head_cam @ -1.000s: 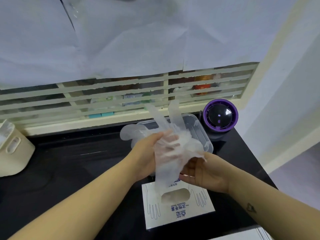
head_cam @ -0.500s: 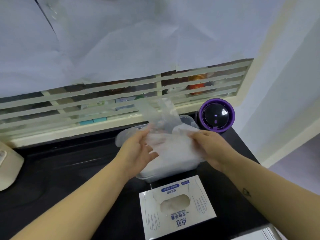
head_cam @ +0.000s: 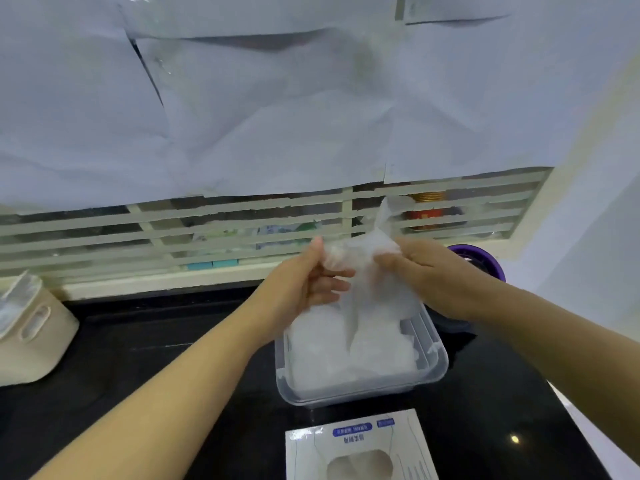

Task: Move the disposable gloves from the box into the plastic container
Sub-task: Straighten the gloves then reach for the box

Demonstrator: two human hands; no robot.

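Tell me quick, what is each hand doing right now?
Left hand: grips the bunch of gloves.
Right hand: pinches the same bunch, over the plastic container.

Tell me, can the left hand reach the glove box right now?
Probably not yet. The left hand is busy gripping the clear gloves over the plastic container. Nothing sits between it and the glove box, though, so once it lets go the way looks free.
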